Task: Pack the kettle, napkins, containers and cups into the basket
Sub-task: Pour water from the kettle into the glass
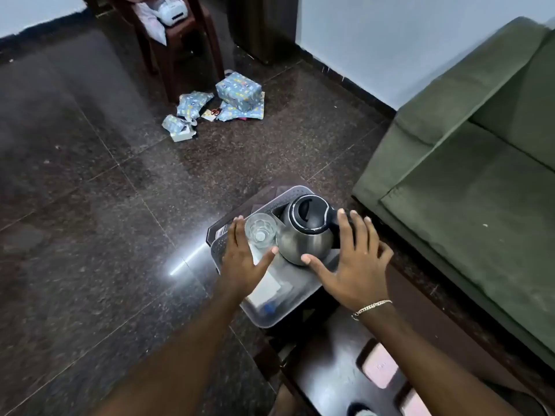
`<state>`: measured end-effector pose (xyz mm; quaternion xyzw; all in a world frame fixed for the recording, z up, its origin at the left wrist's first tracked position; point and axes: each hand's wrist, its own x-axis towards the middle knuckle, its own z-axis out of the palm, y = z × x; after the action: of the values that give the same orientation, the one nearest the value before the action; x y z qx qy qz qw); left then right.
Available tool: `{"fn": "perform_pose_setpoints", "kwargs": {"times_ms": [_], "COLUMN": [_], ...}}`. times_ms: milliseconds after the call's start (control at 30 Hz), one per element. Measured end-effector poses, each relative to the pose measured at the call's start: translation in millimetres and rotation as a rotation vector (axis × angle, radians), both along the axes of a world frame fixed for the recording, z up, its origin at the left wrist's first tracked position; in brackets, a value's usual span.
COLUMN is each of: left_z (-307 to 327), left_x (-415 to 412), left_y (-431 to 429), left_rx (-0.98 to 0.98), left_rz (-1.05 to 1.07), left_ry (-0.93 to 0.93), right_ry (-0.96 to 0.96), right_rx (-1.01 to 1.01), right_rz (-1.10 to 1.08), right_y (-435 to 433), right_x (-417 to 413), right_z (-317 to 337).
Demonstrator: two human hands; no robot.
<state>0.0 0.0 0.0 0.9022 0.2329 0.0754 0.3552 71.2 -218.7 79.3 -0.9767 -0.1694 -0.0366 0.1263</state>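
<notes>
A steel kettle (304, 235) with a black lid and handle stands in the grey plastic basket (295, 192) on a dark low table. A clear glass cup (260, 231) sits upright to the kettle's left, inside the basket. White napkins (268, 286) and a clear container (277, 304) lie at the basket's near end. My left hand (243, 259) hovers flat over the basket's left side, fingers spread beside the cup. My right hand (356, 262) is open to the right of the kettle, thumb near its belly, fingers by the handle. Neither hand holds anything.
A green sofa (468, 163) fills the right side, close to the table (330, 364). Gift-wrapped parcels (238, 90) and torn paper lie on the dark tiled floor farther off. A brown chair (180, 43) stands at the back. Two pink pads (380, 366) lie on the table's near end.
</notes>
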Motion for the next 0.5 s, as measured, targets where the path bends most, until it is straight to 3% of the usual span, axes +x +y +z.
{"fn": "perform_pose_setpoints", "kwargs": {"times_ms": [200, 500], "left_z": [-39, -76], "left_x": [26, 45], "left_y": [-1, 7], "left_rx": [-0.305, -0.324], "left_rz": [0.219, 0.22], "left_ry": [-0.059, -0.139], "right_ry": [-0.024, 0.027], "right_rx": [0.103, 0.575], "right_rz": [-0.016, -0.002], "right_y": [3, 3], "right_x": [32, 70], "right_z": [-14, -35]}}
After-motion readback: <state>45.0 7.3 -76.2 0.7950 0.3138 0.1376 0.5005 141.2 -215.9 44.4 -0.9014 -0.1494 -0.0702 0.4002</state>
